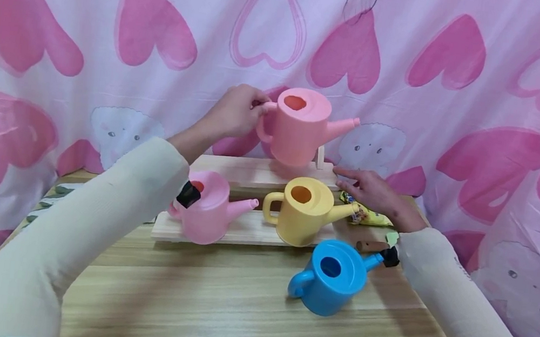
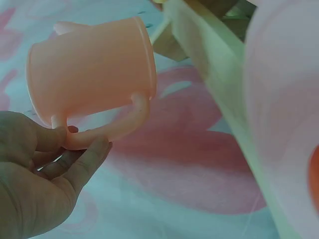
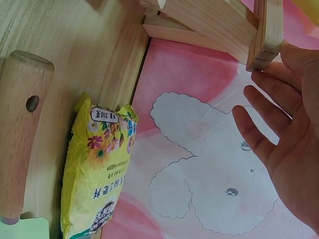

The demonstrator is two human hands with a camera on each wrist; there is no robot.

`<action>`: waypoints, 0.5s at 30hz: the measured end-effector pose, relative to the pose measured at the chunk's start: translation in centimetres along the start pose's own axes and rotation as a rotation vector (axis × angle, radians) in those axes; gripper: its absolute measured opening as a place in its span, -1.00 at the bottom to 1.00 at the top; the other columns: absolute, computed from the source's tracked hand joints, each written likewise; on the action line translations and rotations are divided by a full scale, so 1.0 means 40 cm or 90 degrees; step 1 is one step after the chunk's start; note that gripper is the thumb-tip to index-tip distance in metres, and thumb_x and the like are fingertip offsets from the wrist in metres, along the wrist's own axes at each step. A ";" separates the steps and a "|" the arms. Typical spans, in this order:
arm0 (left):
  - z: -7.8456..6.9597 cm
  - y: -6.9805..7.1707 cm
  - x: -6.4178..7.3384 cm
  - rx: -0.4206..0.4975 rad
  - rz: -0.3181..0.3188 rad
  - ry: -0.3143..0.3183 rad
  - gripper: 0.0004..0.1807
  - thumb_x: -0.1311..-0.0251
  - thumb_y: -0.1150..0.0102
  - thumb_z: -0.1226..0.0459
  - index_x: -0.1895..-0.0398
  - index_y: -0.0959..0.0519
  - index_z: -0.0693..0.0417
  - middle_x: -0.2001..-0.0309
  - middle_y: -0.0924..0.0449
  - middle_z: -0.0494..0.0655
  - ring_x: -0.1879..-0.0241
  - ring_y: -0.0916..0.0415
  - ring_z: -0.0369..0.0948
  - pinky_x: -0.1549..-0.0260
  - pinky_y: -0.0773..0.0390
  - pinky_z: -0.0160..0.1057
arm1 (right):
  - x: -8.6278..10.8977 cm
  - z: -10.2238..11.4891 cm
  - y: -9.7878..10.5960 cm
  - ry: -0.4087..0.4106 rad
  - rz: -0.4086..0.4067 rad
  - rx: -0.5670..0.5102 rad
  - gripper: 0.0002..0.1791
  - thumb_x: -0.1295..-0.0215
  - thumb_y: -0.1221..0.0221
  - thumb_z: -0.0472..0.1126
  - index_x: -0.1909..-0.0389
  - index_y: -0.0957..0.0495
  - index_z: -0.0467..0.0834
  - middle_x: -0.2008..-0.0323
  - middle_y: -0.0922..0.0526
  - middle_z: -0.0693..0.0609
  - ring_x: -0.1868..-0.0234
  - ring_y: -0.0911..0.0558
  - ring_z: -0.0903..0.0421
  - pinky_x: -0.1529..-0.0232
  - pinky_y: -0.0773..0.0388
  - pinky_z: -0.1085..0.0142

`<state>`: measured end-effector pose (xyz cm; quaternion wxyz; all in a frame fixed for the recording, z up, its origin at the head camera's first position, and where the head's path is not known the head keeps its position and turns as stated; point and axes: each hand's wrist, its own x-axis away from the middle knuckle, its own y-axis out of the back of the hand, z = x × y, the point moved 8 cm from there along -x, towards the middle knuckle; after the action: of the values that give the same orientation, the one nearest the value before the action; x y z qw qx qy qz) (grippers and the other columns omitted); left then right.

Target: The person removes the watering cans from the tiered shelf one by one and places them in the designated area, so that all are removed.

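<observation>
Head view: left grip (image 1: 238, 111) pinches the coral watering can (image 1: 299, 133) by its handle (image 2: 122, 128), likely for balance; right grip (image 1: 370, 192), fingers extended, touches the wooden stand (image 1: 235, 169), perhaps to steady it.

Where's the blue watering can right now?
In the head view, the blue watering can stands on the table right of centre, just in front of the yellow can.

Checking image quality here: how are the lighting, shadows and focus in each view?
Head view: fairly even light, soft shadows on the tabletop by the left sleeve; left wrist view: hazy, cool-tinted, the near pink can at the right edge softer than the held watering can; right wrist view: dimmer, yet large print on the yellow packet shows distinctly.
</observation>
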<state>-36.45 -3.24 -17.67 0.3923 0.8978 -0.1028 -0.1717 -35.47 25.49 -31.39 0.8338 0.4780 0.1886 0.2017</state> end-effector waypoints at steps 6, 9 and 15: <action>-0.032 0.041 0.037 -0.015 -0.007 -0.057 -0.73 -0.51 -0.14 0.19 -0.04 -0.72 0.14 0.17 -0.66 0.02 0.13 -0.53 -0.08 0.15 -0.61 -0.19 | 0.003 0.000 0.001 0.004 -0.011 0.001 -0.46 -0.59 -0.11 -0.15 -0.47 -0.37 -0.26 -0.35 -0.47 -0.29 -0.01 -0.70 -0.16 -0.04 -0.64 -0.12; -0.035 0.055 0.066 -0.011 -0.009 -0.070 -0.73 -0.50 -0.16 0.15 0.01 -0.73 0.11 0.22 -0.64 0.02 0.15 -0.53 -0.09 0.16 -0.58 -0.17 | 0.003 0.001 0.001 0.007 -0.012 -0.001 -0.47 -0.59 -0.12 -0.16 -0.47 -0.37 -0.27 -0.36 -0.46 -0.29 -0.01 -0.70 -0.16 -0.04 -0.64 -0.12; -0.028 0.084 0.144 -0.006 -0.012 -0.093 -0.73 -0.50 -0.16 0.13 0.05 -0.75 0.10 0.27 -0.64 0.02 0.24 -0.54 -0.08 0.24 -0.51 -0.15 | 0.003 0.005 -0.001 0.003 -0.012 -0.006 -0.46 -0.59 -0.11 -0.15 -0.48 -0.35 -0.25 -0.36 -0.46 -0.29 -0.01 -0.70 -0.18 -0.05 -0.63 -0.13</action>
<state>-30.88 -6.61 -15.78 0.3863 0.8819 -0.1220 -0.2413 -35.27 25.39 -31.34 0.8374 0.4718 0.1943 0.1962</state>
